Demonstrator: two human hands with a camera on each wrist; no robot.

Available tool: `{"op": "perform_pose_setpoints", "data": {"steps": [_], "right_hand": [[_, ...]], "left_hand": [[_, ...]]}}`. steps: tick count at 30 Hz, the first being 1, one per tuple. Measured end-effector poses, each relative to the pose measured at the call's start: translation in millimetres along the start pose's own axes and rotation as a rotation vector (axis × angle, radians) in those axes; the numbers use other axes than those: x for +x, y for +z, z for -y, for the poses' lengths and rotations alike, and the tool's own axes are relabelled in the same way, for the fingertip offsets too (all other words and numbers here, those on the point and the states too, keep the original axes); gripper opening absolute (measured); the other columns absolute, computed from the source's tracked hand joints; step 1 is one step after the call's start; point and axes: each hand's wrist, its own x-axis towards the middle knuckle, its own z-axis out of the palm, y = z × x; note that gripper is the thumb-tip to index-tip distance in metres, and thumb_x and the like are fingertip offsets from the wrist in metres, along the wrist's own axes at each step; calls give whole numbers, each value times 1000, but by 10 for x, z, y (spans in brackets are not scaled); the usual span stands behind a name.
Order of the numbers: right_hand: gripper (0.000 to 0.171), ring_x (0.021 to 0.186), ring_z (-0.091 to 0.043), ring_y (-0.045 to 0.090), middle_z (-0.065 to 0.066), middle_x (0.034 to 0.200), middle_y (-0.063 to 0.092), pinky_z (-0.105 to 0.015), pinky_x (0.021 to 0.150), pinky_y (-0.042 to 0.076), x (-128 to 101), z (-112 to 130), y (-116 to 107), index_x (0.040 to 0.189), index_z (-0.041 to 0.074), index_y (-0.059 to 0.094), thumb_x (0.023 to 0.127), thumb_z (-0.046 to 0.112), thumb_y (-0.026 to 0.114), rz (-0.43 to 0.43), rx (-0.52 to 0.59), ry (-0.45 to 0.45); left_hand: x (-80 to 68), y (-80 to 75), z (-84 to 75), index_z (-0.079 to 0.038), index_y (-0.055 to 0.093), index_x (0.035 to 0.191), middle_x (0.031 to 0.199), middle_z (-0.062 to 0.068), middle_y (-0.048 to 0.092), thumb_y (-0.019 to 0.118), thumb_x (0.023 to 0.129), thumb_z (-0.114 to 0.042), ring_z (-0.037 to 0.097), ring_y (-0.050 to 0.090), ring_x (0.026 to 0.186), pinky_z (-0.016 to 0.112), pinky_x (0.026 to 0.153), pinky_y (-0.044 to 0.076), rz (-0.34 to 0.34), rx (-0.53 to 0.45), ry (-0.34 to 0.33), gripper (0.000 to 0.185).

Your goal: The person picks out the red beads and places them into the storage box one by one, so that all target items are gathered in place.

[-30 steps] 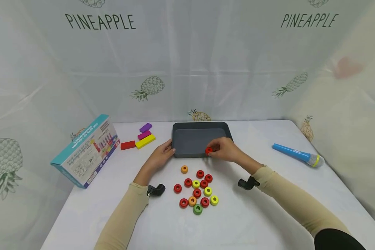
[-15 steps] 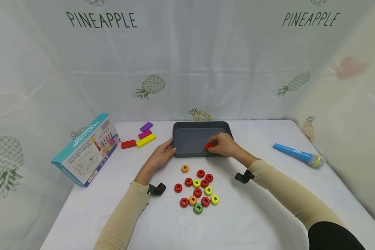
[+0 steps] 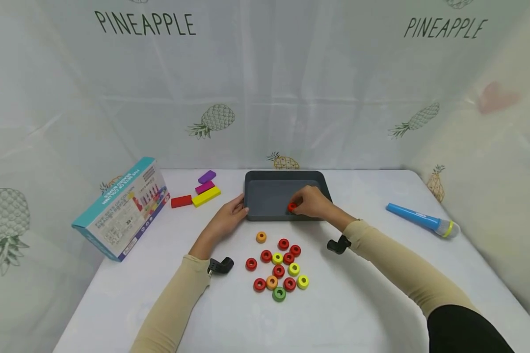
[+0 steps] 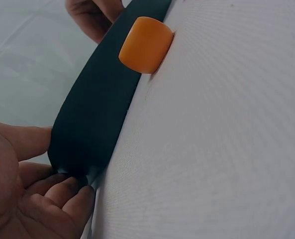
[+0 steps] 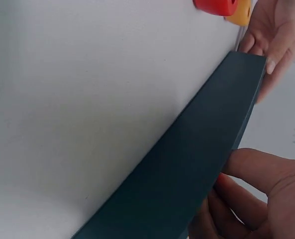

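A dark grey tray (image 3: 282,175) lies at the back middle of the white table. My right hand (image 3: 301,204) reaches over its front wall and pinches a red ring (image 3: 292,208) low inside the tray, near that wall. In the right wrist view the fingers (image 5: 266,199) curl just behind the tray wall (image 5: 187,169), and only a sliver of red shows. My left hand (image 3: 240,209) grips the tray's front left corner. The left wrist view shows its thumb and curled fingers (image 4: 38,194) round the wall (image 4: 97,109).
Several red, yellow, orange and green rings (image 3: 277,267) lie in a cluster before the tray, an orange ring (image 3: 260,237) nearest it. A toy box (image 3: 123,208) and coloured blocks (image 3: 198,192) sit at the left, a blue microphone (image 3: 419,220) at the right.
My right hand has carried the red ring from the tray's front rim farther in and lower into the tray. The left hand has stayed on the corner.
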Motion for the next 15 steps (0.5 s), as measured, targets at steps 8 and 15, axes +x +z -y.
{"op": "perform_pose_setpoints", "data": {"steps": [8,15], "right_hand": [[23,83,-17,66,-8,96,77,-31,75,58,57,-42,23,105,4,79,81,5,77,22,-25,17],[24,85,-18,68,-9,98,78,-33,78,59,111,-72,36,106,3,79,82,4,77,29,-56,11]], "left_hand": [[-5,11,-25,-24,25,162,164,7,36,55,105,-34,23,40,149,44,122,33,2,1,-11,66],[3,-6,-22,-23,26,162,163,6,37,55,105,-34,22,39,149,45,124,30,-4,12,0,65]]}}
